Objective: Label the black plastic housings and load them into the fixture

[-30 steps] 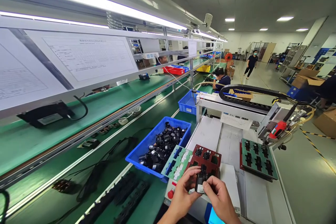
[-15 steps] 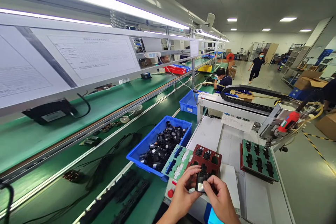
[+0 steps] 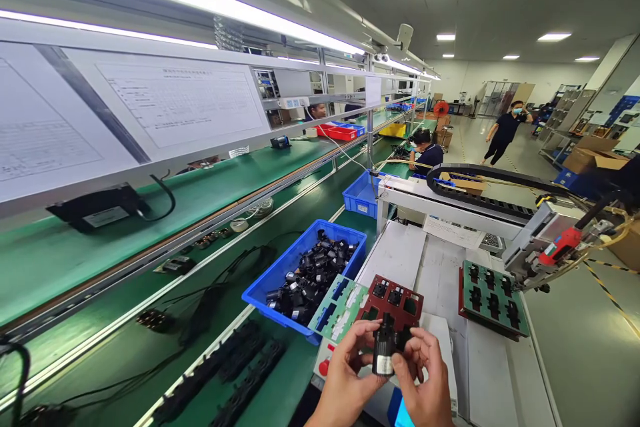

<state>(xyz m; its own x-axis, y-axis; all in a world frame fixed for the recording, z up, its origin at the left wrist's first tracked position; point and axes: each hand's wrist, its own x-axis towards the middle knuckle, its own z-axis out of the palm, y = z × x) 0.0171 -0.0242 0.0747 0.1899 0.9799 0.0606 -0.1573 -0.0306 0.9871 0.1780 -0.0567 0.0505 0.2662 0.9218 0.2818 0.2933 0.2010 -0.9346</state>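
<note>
Between my two hands is a black cylindrical part with a white label and side stubs (image 3: 383,348), held upright. My left hand (image 3: 347,373) grips it from the left, fingertips at its upper edge and thumb low. My right hand (image 3: 425,373) is closed on its right side, with the thumb by the label. Just behind lies a red-brown fixture plate (image 3: 414,295) with black parts in some of its pockets. A green fixture plate with cutouts (image 3: 345,300) adjoins it. Left of these, a blue bin (image 3: 260,290) holds many similar black parts.
A machine's moving head with a red screwdriver (image 3: 563,245) stands over a loaded green fixture (image 3: 520,320) at right. Another blue bin (image 3: 360,197) sits farther back. A red button (image 3: 324,367) is near my left hand. Co-workers appear beyond, one walking (image 3: 505,130).
The part now shows more of its side and label as my right hand has shifted slightly right. The machine head sits farther right in view, and the walking person is closer.
</note>
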